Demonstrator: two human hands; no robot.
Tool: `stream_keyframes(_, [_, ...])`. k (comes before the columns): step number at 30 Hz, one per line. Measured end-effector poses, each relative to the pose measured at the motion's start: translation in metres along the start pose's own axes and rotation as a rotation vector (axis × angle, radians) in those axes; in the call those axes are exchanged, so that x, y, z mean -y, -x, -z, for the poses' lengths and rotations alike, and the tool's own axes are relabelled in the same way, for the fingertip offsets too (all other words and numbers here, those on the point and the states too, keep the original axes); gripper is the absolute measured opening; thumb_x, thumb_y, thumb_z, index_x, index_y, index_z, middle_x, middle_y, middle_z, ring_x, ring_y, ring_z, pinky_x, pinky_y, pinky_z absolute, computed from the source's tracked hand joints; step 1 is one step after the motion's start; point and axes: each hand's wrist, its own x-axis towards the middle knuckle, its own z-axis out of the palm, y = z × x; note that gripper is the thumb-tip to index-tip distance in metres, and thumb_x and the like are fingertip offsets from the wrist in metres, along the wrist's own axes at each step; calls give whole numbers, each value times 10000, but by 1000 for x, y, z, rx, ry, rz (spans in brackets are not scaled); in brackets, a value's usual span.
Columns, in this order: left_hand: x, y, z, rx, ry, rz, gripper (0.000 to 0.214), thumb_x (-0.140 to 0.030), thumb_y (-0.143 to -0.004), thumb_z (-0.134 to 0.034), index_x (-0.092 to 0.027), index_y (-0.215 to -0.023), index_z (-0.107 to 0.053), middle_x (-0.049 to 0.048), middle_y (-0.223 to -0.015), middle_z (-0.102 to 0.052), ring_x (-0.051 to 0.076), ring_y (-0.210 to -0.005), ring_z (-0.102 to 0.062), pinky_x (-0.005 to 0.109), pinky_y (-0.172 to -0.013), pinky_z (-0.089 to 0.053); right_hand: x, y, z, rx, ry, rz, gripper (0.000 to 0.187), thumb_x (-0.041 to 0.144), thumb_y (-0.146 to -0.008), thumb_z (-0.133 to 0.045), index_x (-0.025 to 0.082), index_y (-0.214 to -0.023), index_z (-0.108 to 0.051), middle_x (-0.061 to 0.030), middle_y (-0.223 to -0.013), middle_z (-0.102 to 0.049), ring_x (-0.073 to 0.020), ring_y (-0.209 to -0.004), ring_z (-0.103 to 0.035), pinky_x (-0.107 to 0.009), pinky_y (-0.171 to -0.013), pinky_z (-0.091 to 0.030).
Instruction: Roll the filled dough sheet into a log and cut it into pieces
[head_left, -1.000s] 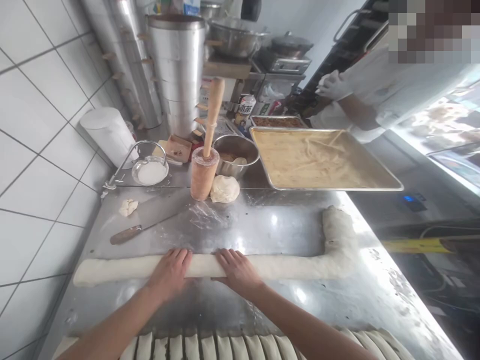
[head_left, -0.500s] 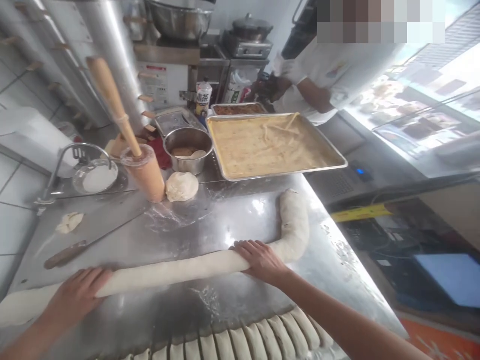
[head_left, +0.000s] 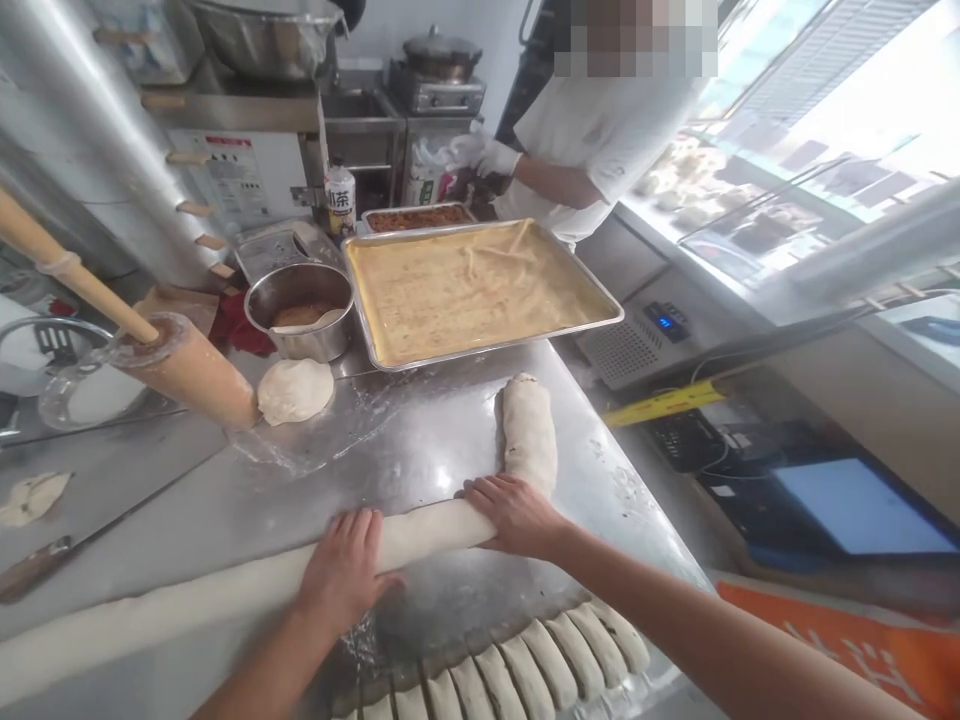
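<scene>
Left grip: held open, the left hand [head_left: 343, 572] pressed palm-down on the dough rope [head_left: 435, 535], with the fingers spread and not closed around it.
Right grip: held open, the right hand [head_left: 514, 517] laid flat on the same rope near its bend, with a short stretch left between the hands.
Rope: laid across the steel desk [head_left: 420, 445], running out of view at the left and turned away at the right into a thicker stub. Equal palm pressure is called for where the thickness varies.
Cut pieces: the dough pieces [head_left: 525, 665] are ranked along the near edge, just below the rope and apart from it.
Obstructions: a dough ball [head_left: 295, 390] and a floured orange cylinder [head_left: 187, 375] with a wooden stick [head_left: 75, 270] are placed beyond the rope; a knife handle [head_left: 31, 567] is placed at the left.
Beyond: a steel tray [head_left: 480, 350] of yellow paste and a steel bowl [head_left: 298, 340] are set behind them, and a co-worker's gloved hand [head_left: 480, 153] is seen farther back.
</scene>
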Motion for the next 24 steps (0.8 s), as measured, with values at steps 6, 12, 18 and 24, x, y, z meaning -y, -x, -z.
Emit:
stream_keyframes(6, [3,2,-9,21,-115,-24,606,-670,-908,-632,-168,-1245,-669,181,-1193,-666,361,-1076,-618,525,-900,-503,-27,31,13,59,28,-110,527,516,-895,-713,195,-1302,-619,-127,-1124,-699,-294,-957,-651,-450,-869,-491])
stream_keyframes(12, [9,15,-9,40,-172,-37,620,-643,-939,-608,-142,-1302,-649,157,-1150,-684,322,-1027,-623,491,-899,-490,25,5,12,-71,-76,-144,890,643,-818,-755,137,-1492,-467,-192,-1363,-628,-374,-1211,-556,-559,-1090,-400])
stream_keyframes(18, [14,18,2,58,-246,-33,584,-602,-975,-580,-142,-1332,-628,122,-1136,-692,281,-998,-642,433,-869,-492,43,-24,-7,7,-96,-6,686,707,-969,-497,151,-1362,-575,-154,-1210,-689,-298,-1032,-649,-434,-867,-495])
stream_keyframes(24, [110,99,14,33,-292,-27,627,-647,-961,-578,-165,-1359,-624,138,-1266,-702,298,-1149,-650,443,-980,-492,43,-8,-6,-105,-17,-144,644,677,-938,-584,172,-1338,-597,-143,-1196,-691,-319,-1063,-638,-467,-934,-485])
